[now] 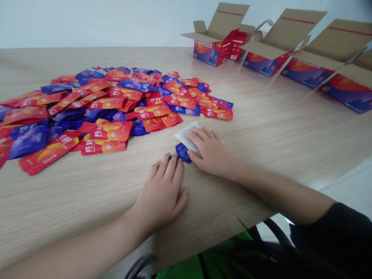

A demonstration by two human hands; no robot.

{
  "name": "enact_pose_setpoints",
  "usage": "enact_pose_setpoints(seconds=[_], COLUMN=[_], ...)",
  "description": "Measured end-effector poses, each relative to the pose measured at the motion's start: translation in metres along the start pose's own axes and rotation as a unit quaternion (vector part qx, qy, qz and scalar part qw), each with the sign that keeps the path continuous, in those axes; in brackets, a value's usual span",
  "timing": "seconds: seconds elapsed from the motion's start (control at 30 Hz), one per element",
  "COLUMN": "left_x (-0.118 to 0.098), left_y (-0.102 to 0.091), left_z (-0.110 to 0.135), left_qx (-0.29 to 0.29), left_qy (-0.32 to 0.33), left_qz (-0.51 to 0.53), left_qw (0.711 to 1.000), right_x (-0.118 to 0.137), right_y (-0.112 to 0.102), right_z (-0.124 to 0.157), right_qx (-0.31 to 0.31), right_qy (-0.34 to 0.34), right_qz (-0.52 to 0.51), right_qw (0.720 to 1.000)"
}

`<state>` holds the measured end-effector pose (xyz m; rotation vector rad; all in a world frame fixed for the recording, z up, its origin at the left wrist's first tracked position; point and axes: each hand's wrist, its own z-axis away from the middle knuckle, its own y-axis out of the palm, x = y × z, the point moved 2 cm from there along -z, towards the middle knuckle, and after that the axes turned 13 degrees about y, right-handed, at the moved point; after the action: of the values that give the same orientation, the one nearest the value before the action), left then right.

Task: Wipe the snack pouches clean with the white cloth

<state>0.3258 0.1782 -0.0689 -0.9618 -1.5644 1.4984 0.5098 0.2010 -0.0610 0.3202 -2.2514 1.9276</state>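
A small blue pouch point(183, 153) lies on the table in front of me, mostly covered by my hands. My left hand point(161, 192) rests flat with its fingers stretched out, the fingertips pressing on the pouch's near-left end. In my right hand point(212, 151) is a folded white cloth or wipe point(186, 135), held down over the pouch's other end. Just beyond both hands spreads a large heap of red-orange and blue pouches point(107, 102), many overlapping.
Open cardboard boxes with red and blue printing stand along the back right, among them a near one point(348, 91) and a far one point(206, 52). The wooden table point(87, 201) meets a pale wall behind. Its front edge runs below my hands, above something green.
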Motion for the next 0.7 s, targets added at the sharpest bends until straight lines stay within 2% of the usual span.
enact_pose_setpoints(seconds=[0.1,0.17,0.23,0.33,0.4,0.47,0.6,0.7], left_x=[0.0,0.0,0.0,0.0,0.0,0.0,0.001,0.001], left_y=[-0.001,-0.001,-0.001,-0.001,-0.001,-0.001,-0.001,0.0], left_z=[0.0,0.0,0.0,0.0,0.001,0.002,0.002,0.002], left_qx=[-0.001,-0.003,-0.006,-0.002,0.002,0.002,-0.003,-0.005], left_qy=[0.005,0.007,0.005,0.003,0.003,0.002,0.006,0.004], left_qz=[0.009,0.012,0.011,0.006,0.004,0.004,0.007,0.005], left_qw=[1.0,1.0,1.0,1.0,1.0,1.0,1.0,1.0], right_x=[0.016,0.017,0.009,-0.007,-0.009,0.0,0.017,0.008], right_y=[0.001,-0.001,-0.002,-0.003,-0.001,0.001,0.002,0.0], right_z=[0.01,0.011,0.006,-0.004,-0.005,0.0,0.011,0.006], right_qx=[0.023,0.032,0.031,0.008,-0.005,-0.001,0.027,0.029], right_qy=[-0.07,-0.085,-0.062,0.016,0.047,0.03,-0.051,-0.034], right_qz=[0.004,-0.01,-0.023,-0.022,-0.012,-0.008,-0.021,-0.04], right_qw=[0.997,0.996,0.997,1.0,0.999,1.0,0.998,0.998])
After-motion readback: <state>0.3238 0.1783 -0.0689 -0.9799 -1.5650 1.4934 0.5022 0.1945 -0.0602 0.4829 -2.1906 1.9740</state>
